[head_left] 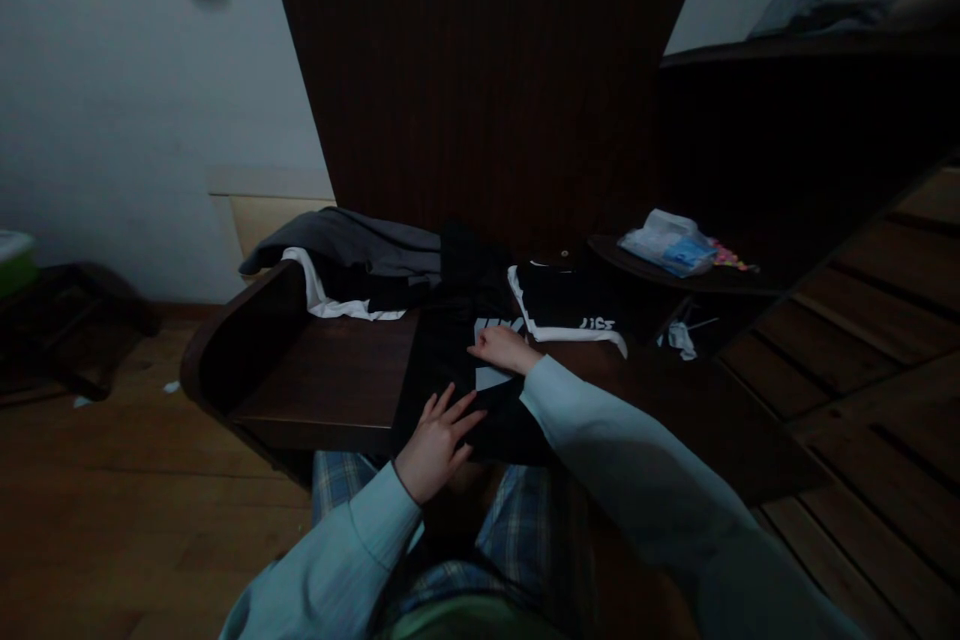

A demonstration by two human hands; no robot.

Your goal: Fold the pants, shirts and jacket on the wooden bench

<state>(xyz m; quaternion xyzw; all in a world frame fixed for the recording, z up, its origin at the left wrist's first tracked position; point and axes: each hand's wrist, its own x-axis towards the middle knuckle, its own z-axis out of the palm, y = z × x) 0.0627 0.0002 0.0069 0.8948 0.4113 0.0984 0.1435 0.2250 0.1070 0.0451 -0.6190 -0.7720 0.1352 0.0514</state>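
A black garment [435, 370] with a pale print lies spread over the dark wooden bench and hangs past its front edge. My left hand [439, 445] rests on the near part of this garment, its fingers spread apart. Farther up, over the pale print, is my right hand [506, 348], with its fingers curled in. Whether a bit of cloth is caught in those fingers is hidden. Just right of my right hand sits a folded black shirt [566, 300] with white edges and white lettering.
Grey, black and white clothes [360, 255] are heaped over the left end of the bench [330, 370]. A small shelf at right bears a clear and blue plastic packet [667, 242]. Dark cabinet doors [480, 80] stand behind. A low dark stool [67, 330] is at left.
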